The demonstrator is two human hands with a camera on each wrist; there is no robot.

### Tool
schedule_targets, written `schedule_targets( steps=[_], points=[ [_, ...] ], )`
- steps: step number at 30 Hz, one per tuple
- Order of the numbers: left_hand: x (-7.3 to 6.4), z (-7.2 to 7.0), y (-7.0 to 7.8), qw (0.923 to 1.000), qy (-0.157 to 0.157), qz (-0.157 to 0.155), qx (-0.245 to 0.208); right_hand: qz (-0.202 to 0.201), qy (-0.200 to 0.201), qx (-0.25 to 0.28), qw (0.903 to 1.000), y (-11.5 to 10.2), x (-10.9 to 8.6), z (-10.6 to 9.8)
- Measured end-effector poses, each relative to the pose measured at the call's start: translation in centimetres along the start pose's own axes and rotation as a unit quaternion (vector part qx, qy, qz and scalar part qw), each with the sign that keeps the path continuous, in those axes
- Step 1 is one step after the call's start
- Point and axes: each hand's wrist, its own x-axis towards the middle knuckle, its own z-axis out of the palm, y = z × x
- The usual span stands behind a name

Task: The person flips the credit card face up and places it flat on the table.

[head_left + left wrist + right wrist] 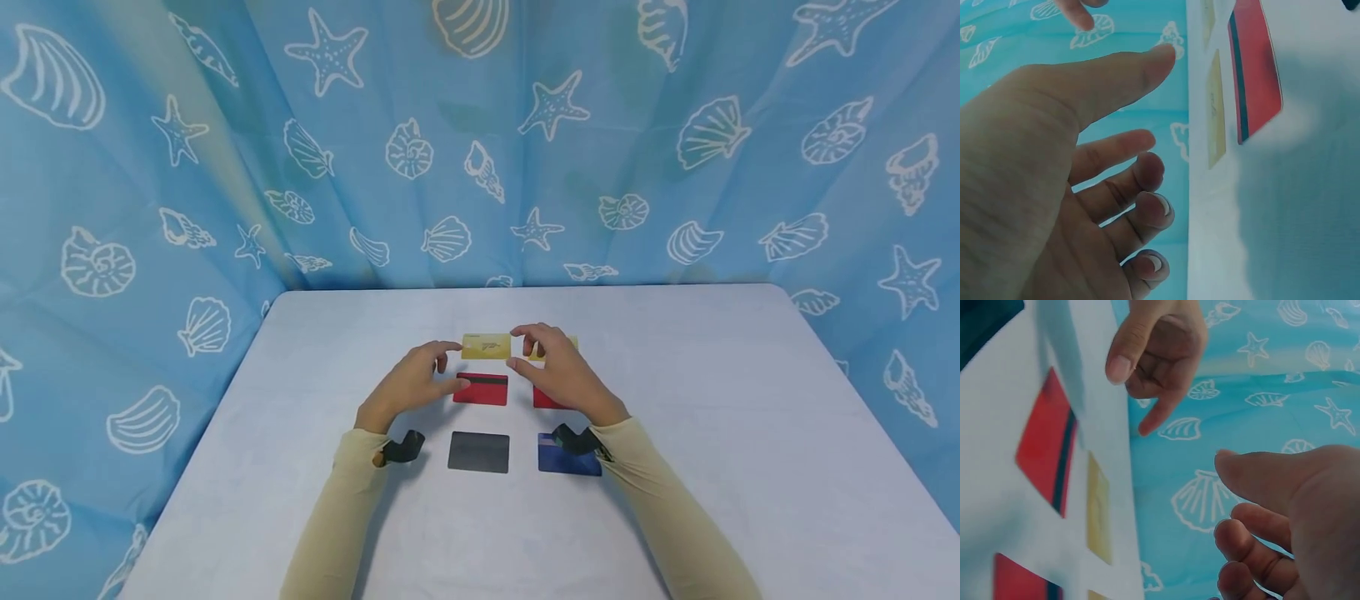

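Note:
My left hand (pixel 408 379) hovers over the table at the left of the cards, with thumb and forefinger apart. Nothing lies between its loosely bent fingers in the left wrist view. My right hand (pixel 561 367) hangs above the right-hand cards, also holding nothing. Between the hands lies a yellow bank card (pixel 486 347), flat on the table. Below it is a red card (pixel 482 392) with a dark stripe. The right hand partly hides a second yellow card (pixel 573 341) and a second red card (pixel 547 398).
Nearer the person lie a dark grey card (pixel 478 452) and a blue card (pixel 566 462), the latter partly covered by the right wrist camera (pixel 576 439). The white table (pixel 675 500) ends at a blue curtain (pixel 450 167) with shells and starfish.

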Motion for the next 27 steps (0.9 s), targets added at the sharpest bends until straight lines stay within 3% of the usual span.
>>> schedule_targets(
  steps=[8, 14, 27],
  points=[
    [0.3, 0.3, -0.3, 0.9991, -0.032, -0.025, 0.014, -0.008, -0.023, -0.002, 0.9997, 0.6, 0.4, 1.5],
    [0.4, 0.8, -0.4, 0.9972, -0.049, -0.047, 0.032, 0.015, -0.054, -0.007, 0.9984, 0.9, 0.4, 2.2],
    [0.3, 1.1, -0.8, 0.9959, -0.061, -0.049, 0.045, 0.029, -0.104, -0.056, 0.9925, 1.0, 0.4, 3.2]
  ],
)
